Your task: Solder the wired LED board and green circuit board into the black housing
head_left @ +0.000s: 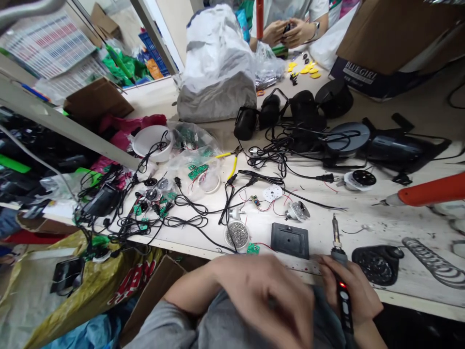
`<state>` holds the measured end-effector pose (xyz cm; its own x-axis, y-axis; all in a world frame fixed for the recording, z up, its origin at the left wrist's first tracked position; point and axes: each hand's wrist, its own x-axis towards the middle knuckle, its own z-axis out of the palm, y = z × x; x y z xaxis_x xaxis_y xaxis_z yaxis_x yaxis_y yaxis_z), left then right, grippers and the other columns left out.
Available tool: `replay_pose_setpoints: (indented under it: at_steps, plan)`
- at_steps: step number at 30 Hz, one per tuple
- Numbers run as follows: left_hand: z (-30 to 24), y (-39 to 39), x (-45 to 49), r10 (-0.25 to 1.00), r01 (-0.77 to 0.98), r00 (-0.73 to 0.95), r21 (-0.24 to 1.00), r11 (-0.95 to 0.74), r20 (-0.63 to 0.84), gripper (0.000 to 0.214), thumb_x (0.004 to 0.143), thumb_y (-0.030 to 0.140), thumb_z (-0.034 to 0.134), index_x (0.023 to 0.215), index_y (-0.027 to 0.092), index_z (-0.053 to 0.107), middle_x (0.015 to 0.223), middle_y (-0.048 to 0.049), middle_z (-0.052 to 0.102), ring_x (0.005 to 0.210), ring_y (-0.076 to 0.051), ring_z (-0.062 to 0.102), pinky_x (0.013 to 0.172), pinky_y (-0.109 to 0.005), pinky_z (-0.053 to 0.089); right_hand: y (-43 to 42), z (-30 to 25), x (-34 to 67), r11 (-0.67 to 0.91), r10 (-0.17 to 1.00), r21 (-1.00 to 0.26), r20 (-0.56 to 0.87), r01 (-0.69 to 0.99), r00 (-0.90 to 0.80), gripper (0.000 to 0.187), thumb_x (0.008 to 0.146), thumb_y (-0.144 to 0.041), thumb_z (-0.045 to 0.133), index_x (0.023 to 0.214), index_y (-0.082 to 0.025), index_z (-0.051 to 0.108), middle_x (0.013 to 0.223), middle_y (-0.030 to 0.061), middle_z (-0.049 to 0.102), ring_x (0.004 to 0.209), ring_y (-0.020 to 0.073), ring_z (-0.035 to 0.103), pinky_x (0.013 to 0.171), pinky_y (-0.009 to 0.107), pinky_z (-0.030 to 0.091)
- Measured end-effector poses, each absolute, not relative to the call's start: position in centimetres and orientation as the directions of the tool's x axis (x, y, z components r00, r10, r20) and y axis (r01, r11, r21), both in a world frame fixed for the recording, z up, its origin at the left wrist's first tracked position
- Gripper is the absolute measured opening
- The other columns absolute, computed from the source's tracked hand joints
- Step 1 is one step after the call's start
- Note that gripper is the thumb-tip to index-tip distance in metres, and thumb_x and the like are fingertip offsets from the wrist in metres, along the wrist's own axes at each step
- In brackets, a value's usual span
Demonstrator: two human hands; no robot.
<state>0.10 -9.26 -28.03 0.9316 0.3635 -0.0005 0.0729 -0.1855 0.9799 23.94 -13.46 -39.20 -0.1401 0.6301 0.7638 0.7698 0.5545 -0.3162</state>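
Observation:
My right hand [354, 293] is closed round a black soldering iron [339, 271] with a red light on its grip; the metal tip points away over the table edge. My left hand [269, 300] hangs low near my lap in front of the table edge, smeared by motion, so its fingers cannot be made out. Just beyond the hands lie a dark square plate [289, 240], a small green circuit board [253, 248] and a round tin of solder beads [237, 234].
Tangled black cables [189, 208], green boards and round black housings [308, 109] cover the white table [381, 203]. An orange screwdriver [428, 191] lies at right, a coiled spring stand [432, 261] beside it. A grey bag [218, 68] stands behind. Another person's hands [286, 31] work at the far end.

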Motion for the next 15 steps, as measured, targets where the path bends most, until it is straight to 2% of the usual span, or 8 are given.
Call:
replay_pose_setpoints:
  at_steps: [1,3,5,6,7,9,13,15]
  plan:
    - [-28.2,-8.1,0.3,0.520,0.230,0.854,0.919,-0.320,-0.033,0.037,0.100,0.052,0.057,0.085,0.021,0.071,0.092,-0.0103,0.069,0.089,-0.021,0.067,0.085,-0.030,0.057,-13.5,-39.3,23.9,0.538,0.632,-0.314,0.764,0.782,-0.127,0.042,0.093,-0.010,0.069,0.132,-0.023,0.064,0.082,0.0002,0.076,0.065,0.0176,0.071,0.061,0.028,0.060]
    - [-29.0,-5.9,0.1,0.795,0.639,0.604,0.628,-0.444,-0.052,0.021,0.102,0.024,0.053,0.096,0.018,0.071,0.105,-0.0127,0.068,0.101,-0.024,0.062,0.093,-0.038,0.055,-13.6,-39.4,23.8,0.502,0.621,-0.307,0.779,0.809,-0.089,0.042,0.092,-0.010,0.071,0.131,-0.024,0.066,0.083,-0.0002,0.077,0.065,0.0174,0.071,0.062,0.028,0.060]
    - [-30.3,-4.2,-0.9,0.891,0.850,0.453,0.315,-0.422,-0.029,0.022,0.095,0.007,0.053,0.102,0.015,0.072,0.118,-0.0158,0.065,0.112,-0.029,0.057,0.097,-0.047,0.052,-13.6,-39.5,23.6,0.501,0.592,-0.297,0.803,0.813,-0.072,0.042,0.092,-0.010,0.071,0.131,-0.025,0.066,0.082,-0.0006,0.077,0.063,0.0170,0.071,0.061,0.027,0.060]
    - [-31.0,-3.4,-1.5,0.897,0.873,0.442,0.240,-0.425,-0.023,0.025,0.092,0.003,0.055,0.106,0.015,0.072,0.126,-0.0162,0.064,0.116,-0.031,0.055,0.098,-0.049,0.051,-13.5,-39.6,23.6,0.512,0.581,-0.294,0.810,0.807,-0.073,0.042,0.092,-0.010,0.070,0.131,-0.025,0.066,0.081,-0.0009,0.077,0.062,0.0169,0.070,0.060,0.027,0.060]
    - [-31.7,-2.9,-2.1,0.897,0.878,0.442,0.209,-0.429,-0.012,0.029,0.090,0.001,0.057,0.109,0.016,0.072,0.131,-0.0159,0.062,0.120,-0.032,0.052,0.099,-0.050,0.050,-13.4,-39.6,23.5,0.522,0.576,-0.292,0.814,0.802,-0.078,0.041,0.092,-0.010,0.070,0.129,-0.025,0.067,0.080,-0.0012,0.077,0.061,0.0167,0.070,0.059,0.027,0.060]
    - [-32.7,-1.9,-3.1,0.888,0.864,0.459,0.234,-0.447,0.001,0.031,0.089,0.002,0.059,0.112,0.018,0.071,0.134,-0.0141,0.062,0.122,-0.032,0.051,0.101,-0.050,0.049,-13.3,-39.7,23.5,0.531,0.562,-0.282,0.823,0.799,-0.084,0.037,0.092,-0.010,0.070,0.125,-0.025,0.068,0.078,-0.0018,0.076,0.060,0.0163,0.069,0.059,0.027,0.060]
    - [-33.4,-0.8,-3.9,0.879,0.824,0.476,0.372,-0.427,-0.045,0.018,0.092,0.006,0.058,0.103,0.015,0.069,0.107,-0.0113,0.070,0.106,-0.028,0.059,0.096,-0.044,0.049,-13.1,-39.6,23.5,0.537,0.558,-0.275,0.825,0.798,-0.091,0.030,0.092,-0.010,0.070,0.119,-0.023,0.070,0.077,-0.0006,0.075,0.060,0.0163,0.069,0.059,0.027,0.060]
    - [-33.4,-0.5,-4.1,0.878,0.782,0.477,0.476,-0.402,-0.043,0.013,0.092,0.009,0.062,0.102,0.016,0.067,0.100,-0.0090,0.070,0.100,-0.026,0.062,0.093,-0.041,0.050,-13.1,-39.4,23.5,0.548,0.558,-0.278,0.824,0.788,-0.097,0.030,0.092,-0.009,0.070,0.119,-0.022,0.069,0.077,0.0004,0.075,0.060,0.0163,0.068,0.058,0.027,0.060]
